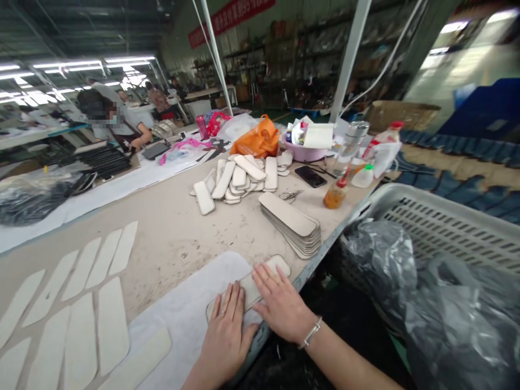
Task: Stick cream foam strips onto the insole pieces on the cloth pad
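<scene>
With the clock centred on the cream pad [249,295] under the hands, a loose pile of pads [244,179] lies at twelve on the worktop [162,216], an orange plastic bag [260,138] behind it. At one o'clock, near the pad's right end, is a neat stack of pads [290,216]; beyond it come scissors [290,195], a black smartphone [311,176] and a purple basin [304,154]. Toward two stands a small bottle of orange liquid [334,196]. A slotted plastic basket [450,208], with grey plastic bags [450,309], takes up two to three o'clock. Flat pads [114,319] are spread at nine, and a co-worker [117,116] leans over another table between ten and eleven.

The basket is cut off on the right, the nearest flat pads at left and bottom. The basin's contents are hard to make out, and fingers cover much of the central pad.

That pad rests partly on a white cloth [182,292]. The left hand [227,327] and right hand [284,303] lie palm down on it, open, fingers extended, pressing flat without gripping.
</scene>
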The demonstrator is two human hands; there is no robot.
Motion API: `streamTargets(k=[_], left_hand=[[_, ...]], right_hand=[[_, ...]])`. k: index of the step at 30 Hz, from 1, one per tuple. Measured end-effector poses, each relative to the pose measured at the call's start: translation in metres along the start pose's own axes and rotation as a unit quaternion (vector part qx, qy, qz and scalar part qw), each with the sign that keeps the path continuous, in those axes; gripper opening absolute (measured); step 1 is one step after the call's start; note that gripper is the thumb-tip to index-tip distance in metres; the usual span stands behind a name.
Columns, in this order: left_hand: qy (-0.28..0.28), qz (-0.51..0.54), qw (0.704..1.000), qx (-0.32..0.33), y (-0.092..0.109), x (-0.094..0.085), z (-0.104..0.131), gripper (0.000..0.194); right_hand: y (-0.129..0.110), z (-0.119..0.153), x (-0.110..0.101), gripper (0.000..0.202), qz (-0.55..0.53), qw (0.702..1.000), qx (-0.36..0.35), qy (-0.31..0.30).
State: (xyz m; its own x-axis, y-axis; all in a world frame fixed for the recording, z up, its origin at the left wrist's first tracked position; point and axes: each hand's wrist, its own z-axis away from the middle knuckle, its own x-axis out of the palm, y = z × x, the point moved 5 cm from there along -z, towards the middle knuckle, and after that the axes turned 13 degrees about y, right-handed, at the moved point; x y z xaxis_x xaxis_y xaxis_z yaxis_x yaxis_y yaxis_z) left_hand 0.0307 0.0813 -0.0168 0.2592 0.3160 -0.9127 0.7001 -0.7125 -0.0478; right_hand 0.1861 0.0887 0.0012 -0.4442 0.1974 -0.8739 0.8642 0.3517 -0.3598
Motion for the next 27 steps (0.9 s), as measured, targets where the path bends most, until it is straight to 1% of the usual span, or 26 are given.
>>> streamTargets(k=[2, 3, 5, 7, 12, 15, 17, 20, 21, 23, 25, 27], left_hand=[[0.005, -0.013, 1.000, 0.014, 0.000, 0.002, 0.001, 0.071], [0.007, -0.020, 1.000, 0.019, -0.001, 0.002, 0.001, 0.071], [0.007, -0.030, 0.999, 0.024, -0.002, 0.003, 0.002, 0.072], [0.004, -0.037, 0.999, 0.024, -0.002, 0.004, 0.002, 0.073], [0.000, -0.021, 1.000, 0.012, -0.002, 0.004, 0.000, 0.074], [-0.001, 0.023, 1.000, -0.007, -0.004, 0.002, -0.001, 0.073], [0.017, 0.058, 0.997, -0.050, -0.010, -0.004, 0.003, 0.070], [0.080, 0.072, 0.984, -0.142, -0.029, -0.017, 0.020, 0.065], [0.097, 0.065, 0.980, -0.158, -0.035, -0.023, 0.030, 0.064], [0.105, 0.044, 0.981, -0.159, -0.041, -0.031, 0.050, 0.062], [0.089, 0.023, 0.986, -0.140, -0.041, -0.037, 0.067, 0.060], [0.064, 0.003, 0.991, -0.117, -0.038, -0.040, 0.077, 0.057]], right_hand=[[-0.018, 0.003, 0.006, 0.068, -0.060, 0.998, -0.021, -0.022], [-0.022, 0.004, 0.009, 0.070, -0.082, 0.996, -0.023, -0.030], [-0.020, 0.006, 0.012, 0.073, -0.104, 0.994, -0.017, -0.035], [-0.005, 0.007, 0.012, 0.075, -0.096, 0.995, -0.001, -0.030], [0.050, 0.007, 0.003, 0.071, -0.013, 0.998, 0.060, 0.001], [0.063, 0.008, 0.000, 0.070, 0.020, 0.998, 0.052, 0.019], [0.064, 0.009, 0.001, 0.071, 0.037, 0.998, 0.042, 0.029], [0.062, 0.010, 0.004, 0.068, 0.062, 0.997, 0.024, 0.041], [0.062, 0.011, 0.005, 0.067, 0.068, 0.996, 0.018, 0.045], [0.062, 0.011, 0.007, 0.066, 0.076, 0.996, 0.006, 0.052], [0.063, 0.013, 0.010, 0.066, 0.079, 0.995, -0.004, 0.057], [0.065, 0.014, 0.012, 0.066, 0.083, 0.995, -0.011, 0.063]])
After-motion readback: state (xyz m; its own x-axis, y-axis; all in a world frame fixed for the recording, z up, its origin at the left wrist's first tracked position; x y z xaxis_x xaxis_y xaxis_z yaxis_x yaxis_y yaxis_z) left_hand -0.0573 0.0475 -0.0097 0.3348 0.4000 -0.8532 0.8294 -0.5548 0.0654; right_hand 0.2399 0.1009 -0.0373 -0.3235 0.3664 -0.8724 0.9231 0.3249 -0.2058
